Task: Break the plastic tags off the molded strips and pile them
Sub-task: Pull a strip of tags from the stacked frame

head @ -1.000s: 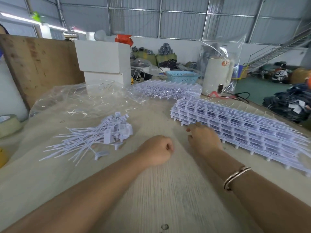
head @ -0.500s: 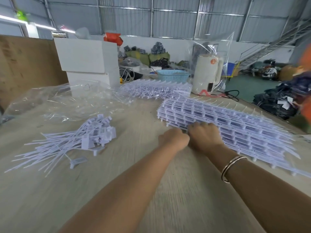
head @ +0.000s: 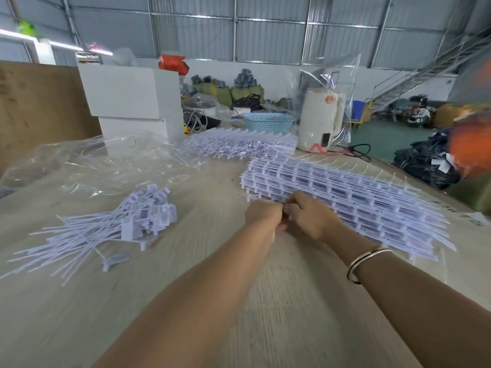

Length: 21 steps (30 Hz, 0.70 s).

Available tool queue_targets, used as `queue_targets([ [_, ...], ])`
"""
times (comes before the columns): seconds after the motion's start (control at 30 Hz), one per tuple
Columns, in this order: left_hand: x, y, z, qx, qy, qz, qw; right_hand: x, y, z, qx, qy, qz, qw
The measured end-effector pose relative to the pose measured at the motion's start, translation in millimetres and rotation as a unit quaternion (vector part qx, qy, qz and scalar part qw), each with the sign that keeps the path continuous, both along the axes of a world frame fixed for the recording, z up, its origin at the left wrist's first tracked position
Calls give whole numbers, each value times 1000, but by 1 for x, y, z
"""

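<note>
A stack of white molded strips (head: 372, 197) lies on the table to the right of centre. My left hand (head: 263, 216) and my right hand (head: 310, 216) meet at its near left corner, fingers curled. Both pinch the top strip's edge there, with a small tag between the fingertips; the blur hides the exact grip. On the left lies a pile of broken-off tags (head: 127, 224), their thin tails fanning out toward the left. One loose tag (head: 114, 260) sits just in front of that pile.
A second batch of strips (head: 239, 144) lies in clear plastic behind the stack. A crumpled clear bag (head: 106, 166) covers the far left. White boxes (head: 127, 96), a blue basket (head: 268, 122) and a white kettle (head: 321, 120) stand at the back, a wooden board (head: 39, 107) on the left.
My left hand has travelled right from the table's middle to join my right hand at the stack's corner. Both hands have closed on the strip edge. The view has shifted right.
</note>
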State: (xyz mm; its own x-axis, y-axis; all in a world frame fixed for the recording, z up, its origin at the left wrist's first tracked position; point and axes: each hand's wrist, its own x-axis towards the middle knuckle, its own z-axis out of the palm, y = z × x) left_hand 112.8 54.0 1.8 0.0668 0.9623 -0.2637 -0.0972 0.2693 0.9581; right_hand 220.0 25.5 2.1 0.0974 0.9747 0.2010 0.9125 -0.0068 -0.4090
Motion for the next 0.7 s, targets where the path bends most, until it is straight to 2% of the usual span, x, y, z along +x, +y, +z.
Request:
queue_targets([
  [0.03, -6, -2, -1, -7, -9, -9, 1000, -2, 2, 1, -16, 26, -13, 999],
  [0.1, -23, -5, -4, -8, -5, -9, 1000, -2, 3, 1, -29, 0, -15, 999],
  [0.17, -44, -7, -7, 6, 34, -3, 999, -1, 1, 6, -57, 6, -23, 998],
  [0.27, -74, -15, -8, 29, 82, -50, 995, -3, -1, 6, -76, -65, 13, 995],
  [0.33, -87, -21, -5, 39, 98, -76, 992, -11, -3, 4, -51, -116, 23, 992],
  [0.47, -94, -31, 3, 48, 90, -95, 990, -35, 4, 3, -54, -213, 49, 974],
  [0.7, -112, -37, 8, 80, 107, -68, 989, -41, 18, -1, -103, -207, 19, 973],
])
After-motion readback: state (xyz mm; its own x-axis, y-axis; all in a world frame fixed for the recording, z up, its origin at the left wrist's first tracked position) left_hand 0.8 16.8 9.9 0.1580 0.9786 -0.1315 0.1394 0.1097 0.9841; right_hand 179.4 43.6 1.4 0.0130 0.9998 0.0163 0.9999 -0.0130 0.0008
